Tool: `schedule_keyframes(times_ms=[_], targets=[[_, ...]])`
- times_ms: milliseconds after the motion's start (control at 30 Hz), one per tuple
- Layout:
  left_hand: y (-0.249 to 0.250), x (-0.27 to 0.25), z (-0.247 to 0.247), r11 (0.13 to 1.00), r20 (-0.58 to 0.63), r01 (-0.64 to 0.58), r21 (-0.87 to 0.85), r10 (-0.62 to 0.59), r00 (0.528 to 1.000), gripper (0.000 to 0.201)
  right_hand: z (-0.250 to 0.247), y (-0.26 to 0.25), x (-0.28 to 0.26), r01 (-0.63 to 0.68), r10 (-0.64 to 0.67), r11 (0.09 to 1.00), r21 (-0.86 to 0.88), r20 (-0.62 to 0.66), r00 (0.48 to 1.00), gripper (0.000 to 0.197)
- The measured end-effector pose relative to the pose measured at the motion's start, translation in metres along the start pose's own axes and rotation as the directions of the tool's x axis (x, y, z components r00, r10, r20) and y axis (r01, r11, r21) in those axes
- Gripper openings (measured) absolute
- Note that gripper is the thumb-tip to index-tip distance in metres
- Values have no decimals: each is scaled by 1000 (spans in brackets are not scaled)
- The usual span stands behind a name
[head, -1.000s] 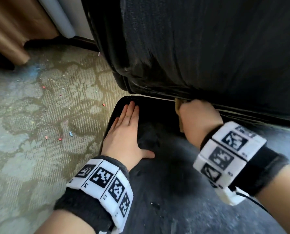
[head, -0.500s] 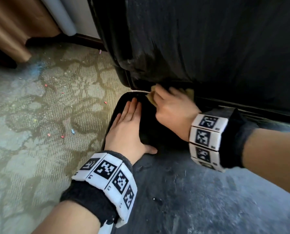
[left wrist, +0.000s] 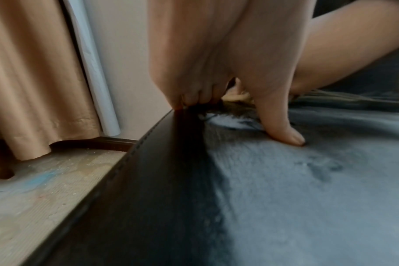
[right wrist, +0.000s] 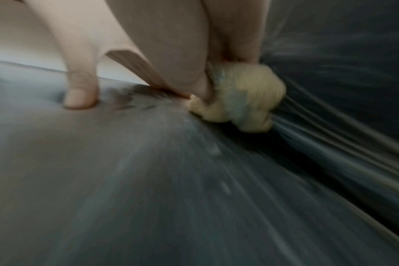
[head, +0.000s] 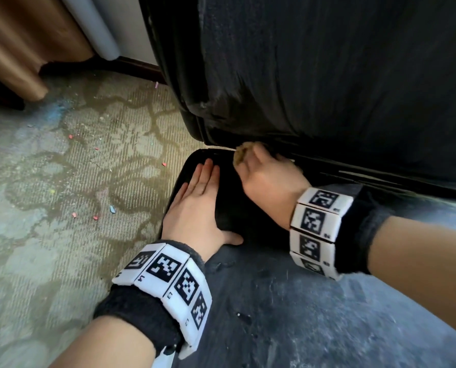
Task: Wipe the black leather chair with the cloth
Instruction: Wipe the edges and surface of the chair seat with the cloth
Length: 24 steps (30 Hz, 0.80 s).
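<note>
The black leather chair (head: pixel 327 75) fills the right side of the head view, its dusty seat (head: pixel 288 301) below the backrest. My left hand (head: pixel 195 197) lies flat with straight fingers on the seat's far left corner. Beside it, my right hand (head: pixel 266 176) grips a bunched yellow cloth (head: pixel 241 154) and presses it into the crease between seat and backrest. In the right wrist view the cloth (right wrist: pixel 241 100) is a soiled wad under my fingers. The left wrist view shows the left thumb (left wrist: pixel 278 118) pressed on the seat (left wrist: pixel 285 189).
Patterned carpet (head: pixel 62 195) with small coloured crumbs lies left of the chair. A tan curtain (head: pixel 22 41) and a pale roll (head: pixel 94 25) hang at the back left by the dark skirting board (head: pixel 136 66).
My right hand slid the cloth leftward along the crease, from mid-seat toward the left corner. The left hand stayed flat in place.
</note>
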State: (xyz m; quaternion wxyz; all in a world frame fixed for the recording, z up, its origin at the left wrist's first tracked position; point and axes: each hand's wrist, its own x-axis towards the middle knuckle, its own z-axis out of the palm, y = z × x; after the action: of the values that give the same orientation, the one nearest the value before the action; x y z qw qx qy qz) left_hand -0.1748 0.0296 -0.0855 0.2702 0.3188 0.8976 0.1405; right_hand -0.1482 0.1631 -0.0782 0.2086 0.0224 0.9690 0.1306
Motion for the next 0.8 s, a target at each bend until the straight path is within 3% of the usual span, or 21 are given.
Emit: schedule_keyframes(times_ms=[67, 100, 200, 267, 400, 533, 600, 700, 800], targets=[[-1, -1, -1, 1000, -5, -12, -5, 12, 1000, 125, -3, 12, -10, -47, 36, 994, 99, 102, 994, 55], [-2, -2, -1, 1000, -5, -14, -7, 14, 1000, 125, -1, 21, -15, -86, 82, 994, 74, 61, 995, 53], [-1, -4, -2, 1000, 0, -13, -7, 13, 1000, 123, -4, 45, -38, -187, 161, 973, 135, 180, 970, 44], [0, -3, -3, 1000, 8, 3, 11, -3, 1000, 123, -16, 45, -46, -192, 160, 966, 173, 183, 970, 43], [19, 2, -4, 998, 33, -8, 59, 6, 999, 123, -25, 20, -32, -37, 41, 958, 283, -9, 999, 38], [27, -1, 5, 990, 67, -99, 98, 93, 993, 119, 3, 13, -26, -35, 25, 964, 263, 41, 999, 66], [21, -2, 5, 985, 79, -110, 129, 100, 992, 117, 17, 34, -38, -96, 79, 965, 244, 76, 994, 58], [21, -2, 1, 983, 95, -111, 146, 98, 991, 115, 28, 74, -69, -191, 163, 969, 159, 174, 971, 70], [29, -1, -2, 983, 114, -74, 171, 55, 992, 115, 27, 99, -97, -229, 201, 972, 58, 306, 931, 44]])
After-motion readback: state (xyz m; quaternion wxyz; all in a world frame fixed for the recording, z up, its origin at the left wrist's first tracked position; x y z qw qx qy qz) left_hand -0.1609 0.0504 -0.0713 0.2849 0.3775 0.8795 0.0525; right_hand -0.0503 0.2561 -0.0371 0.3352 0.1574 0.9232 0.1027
